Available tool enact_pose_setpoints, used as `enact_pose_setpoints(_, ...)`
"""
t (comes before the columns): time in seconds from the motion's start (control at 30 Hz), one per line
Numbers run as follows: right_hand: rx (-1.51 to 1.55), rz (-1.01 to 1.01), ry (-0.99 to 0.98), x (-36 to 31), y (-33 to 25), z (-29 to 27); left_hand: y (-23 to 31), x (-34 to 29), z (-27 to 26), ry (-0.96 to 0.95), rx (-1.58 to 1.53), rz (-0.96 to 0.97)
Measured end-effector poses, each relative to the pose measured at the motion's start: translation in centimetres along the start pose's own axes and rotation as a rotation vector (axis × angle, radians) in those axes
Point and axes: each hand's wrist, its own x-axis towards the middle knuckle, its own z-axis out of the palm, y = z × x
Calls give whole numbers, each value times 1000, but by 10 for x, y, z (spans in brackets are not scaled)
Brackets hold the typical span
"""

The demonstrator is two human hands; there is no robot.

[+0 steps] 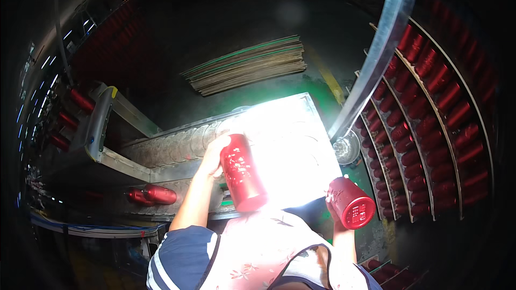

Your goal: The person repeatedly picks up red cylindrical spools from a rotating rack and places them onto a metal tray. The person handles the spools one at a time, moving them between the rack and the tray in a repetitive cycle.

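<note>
My left hand (216,153) is closed around a shiny red metallic bottle (241,177), tilted over the near side of a brightly lit pale table (290,150). White glints or specks show on its side. In my right hand (333,210) is a second red bottle (352,204), off the table's right corner. Its flat base faces up toward me and carries raised or printed marks. The fingers of the right hand are partly hidden behind that bottle. Strong glare washes out much of the tabletop.
A slatted conveyor (177,147) runs left from the table under a metal frame (99,121). Two red bottles (160,194) lie on the near lane. Racks (424,70) of red bottles stand at right, past a metal post (371,59). Stacked boards (247,67) lie on the floor beyond.
</note>
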Motion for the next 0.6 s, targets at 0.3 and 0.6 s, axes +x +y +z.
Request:
enact_pose_setpoints(0.3,-1165,-706,147,230,146,137,27,117,-151,528,1216,740)
enact_pose_setpoints(0.6,-2160,-754,-468,396,315,57,-34,138,-200,651,1381,707)
